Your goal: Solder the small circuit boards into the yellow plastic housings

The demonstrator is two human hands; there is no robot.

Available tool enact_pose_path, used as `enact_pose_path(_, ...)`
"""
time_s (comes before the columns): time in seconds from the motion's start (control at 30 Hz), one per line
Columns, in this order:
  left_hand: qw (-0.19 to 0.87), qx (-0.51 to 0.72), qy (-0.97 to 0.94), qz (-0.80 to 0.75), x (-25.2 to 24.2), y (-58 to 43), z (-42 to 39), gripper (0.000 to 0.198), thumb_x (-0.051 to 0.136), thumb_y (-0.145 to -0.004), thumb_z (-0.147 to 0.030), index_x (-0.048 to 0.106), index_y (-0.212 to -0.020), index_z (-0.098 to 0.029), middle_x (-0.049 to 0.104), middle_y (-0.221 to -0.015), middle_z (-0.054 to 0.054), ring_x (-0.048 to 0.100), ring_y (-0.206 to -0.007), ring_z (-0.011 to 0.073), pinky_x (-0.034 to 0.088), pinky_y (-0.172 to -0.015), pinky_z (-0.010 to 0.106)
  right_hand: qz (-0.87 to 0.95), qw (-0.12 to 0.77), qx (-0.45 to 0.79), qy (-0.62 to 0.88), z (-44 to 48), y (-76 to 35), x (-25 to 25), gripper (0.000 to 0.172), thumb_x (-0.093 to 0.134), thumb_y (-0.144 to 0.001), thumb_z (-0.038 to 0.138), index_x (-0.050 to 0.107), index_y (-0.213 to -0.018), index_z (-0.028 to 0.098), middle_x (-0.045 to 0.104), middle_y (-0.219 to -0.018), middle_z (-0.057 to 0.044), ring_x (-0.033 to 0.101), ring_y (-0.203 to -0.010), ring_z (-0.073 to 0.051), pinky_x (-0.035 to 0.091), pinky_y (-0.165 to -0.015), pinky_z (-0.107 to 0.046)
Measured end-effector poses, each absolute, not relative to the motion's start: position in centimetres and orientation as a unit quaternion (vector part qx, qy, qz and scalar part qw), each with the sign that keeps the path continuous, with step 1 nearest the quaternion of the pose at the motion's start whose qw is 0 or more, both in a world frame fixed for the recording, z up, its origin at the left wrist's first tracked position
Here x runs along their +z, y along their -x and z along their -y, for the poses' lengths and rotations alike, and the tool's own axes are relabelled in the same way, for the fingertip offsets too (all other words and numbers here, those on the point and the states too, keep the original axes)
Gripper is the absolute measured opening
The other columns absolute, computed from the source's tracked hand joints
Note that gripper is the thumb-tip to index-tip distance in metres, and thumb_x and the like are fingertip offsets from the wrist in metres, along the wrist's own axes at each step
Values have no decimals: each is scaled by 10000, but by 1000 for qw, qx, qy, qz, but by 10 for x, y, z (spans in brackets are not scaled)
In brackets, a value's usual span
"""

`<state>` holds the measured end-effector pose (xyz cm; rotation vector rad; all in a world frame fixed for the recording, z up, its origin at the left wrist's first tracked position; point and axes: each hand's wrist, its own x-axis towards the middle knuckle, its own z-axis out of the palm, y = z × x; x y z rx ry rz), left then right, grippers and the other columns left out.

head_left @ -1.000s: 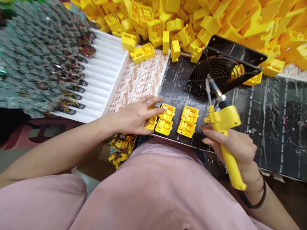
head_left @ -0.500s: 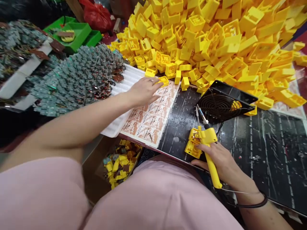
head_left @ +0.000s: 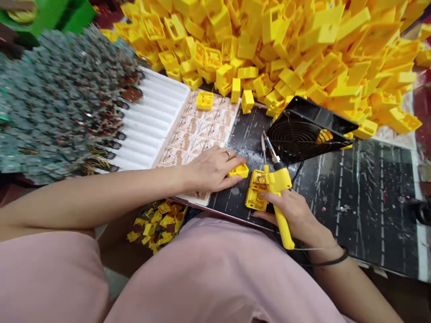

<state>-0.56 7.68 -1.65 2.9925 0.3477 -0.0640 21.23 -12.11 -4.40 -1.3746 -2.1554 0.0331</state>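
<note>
Black worktop (head_left: 340,197), yellow soldering gun (head_left: 279,180), long axis slanting, tip (head_left: 265,134) forward-left

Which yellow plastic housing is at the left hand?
The yellow box-shaped plastic housing between thumb and fingers of the left hand; the open pair beside the right hand and all others lie outside that grasp.

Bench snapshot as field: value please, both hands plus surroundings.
left hand: fingers and thumb about a small yellow case
right hand: gripping a yellow soldering gun, thumb over two open cases
beyond gun tip: black fan
back: heap of yellow cases
left side: white foam tray bearing grey parts
</note>
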Motion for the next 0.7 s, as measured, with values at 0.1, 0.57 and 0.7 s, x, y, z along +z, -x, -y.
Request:
enact_pose_path(0.1, 27, -55, -991, -123, -14, 4, -61, 629, 536, -1049, -530, 604, -1470, -67, 713, -1260, 241, 707, -1148, 362, 554, -950, 448, 804, 287, 20, 521, 123, -213, -44, 323, 671, -1039, 425, 553, -1262, 223, 681, -883, -4, 677, -796, -183, 514, -727, -307)
enact_pose_path(0.57, 101, -89, -970, -204, 15, 46, -53, 881, 626, -974, -624, 392, -1634, -89, 671, -1420, 230, 670, -1267, 390, 573, -1029, 491, 788, 288, 4, 544, 124, -214, -39, 412, 721, -991, 498, 567, -1276, 244, 700, -960, -36, 698, -840, -228, 583, -838, -398)
enact_pose_path(0.7, 37, -199, -944, -260, 21, 90, -61, 697, 743, -905, -547, 625, -1464, -148, 697, -1344, 227, 695, -1184, 424, 629, -865, 481, 790, 295, 3, 537, 126, -218, -41, 417, 731, -988, 466, 566, -1287, 227, 670, -922, -27, 694, -819, -231, 606, -854, -427)
